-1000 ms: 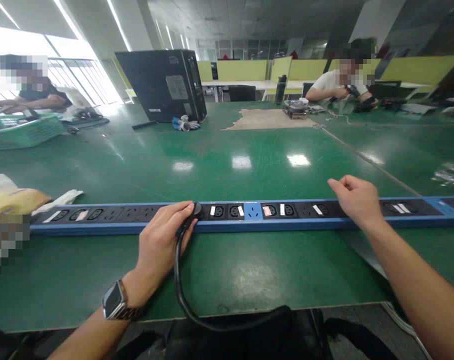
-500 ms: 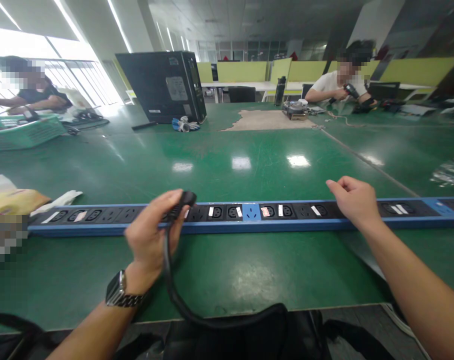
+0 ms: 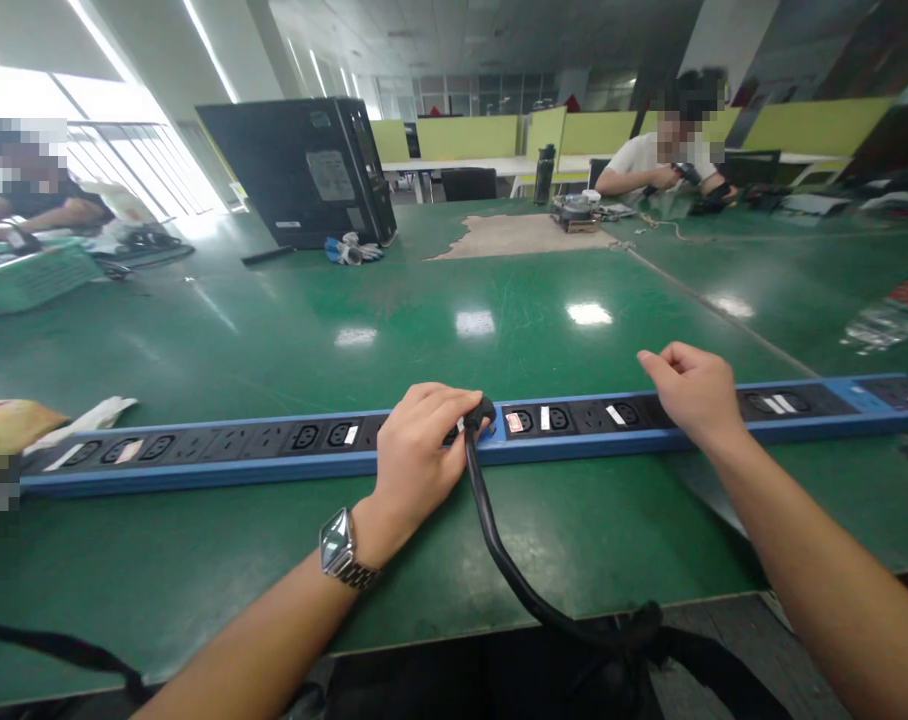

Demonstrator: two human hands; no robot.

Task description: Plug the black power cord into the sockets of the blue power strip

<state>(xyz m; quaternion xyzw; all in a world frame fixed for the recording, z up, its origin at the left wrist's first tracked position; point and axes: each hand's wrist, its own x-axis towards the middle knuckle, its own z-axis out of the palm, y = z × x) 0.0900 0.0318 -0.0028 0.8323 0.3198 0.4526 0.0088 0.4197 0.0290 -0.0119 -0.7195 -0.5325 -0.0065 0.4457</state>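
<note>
A long blue power strip [image 3: 244, 468] with black sockets lies across the green table. My left hand [image 3: 425, 440], with a watch on its wrist, grips a black plug [image 3: 484, 412] at the strip's middle, beside the blue socket section. Whether the plug's pins are inside a socket is hidden. From the plug a thick black cable [image 3: 508, 575] curves down to the table's front edge. My right hand [image 3: 694, 390] is closed over the right part of the strip; what its curled fingers hold, if anything, cannot be made out.
Behind the strip stand a black computer case [image 3: 296, 180], blue-white gloves [image 3: 354, 250] and a dark bottle [image 3: 544, 175]. One person [image 3: 660, 165] sits at the back right, another [image 3: 41, 195] at the far left by a green basket [image 3: 38, 275]. A yellow bag [image 3: 15, 428] lies at left.
My left hand has moved right with the plug and come down onto the strip's middle, the cable trailing along. My right hand stays closed over the strip. The view has shifted slightly.
</note>
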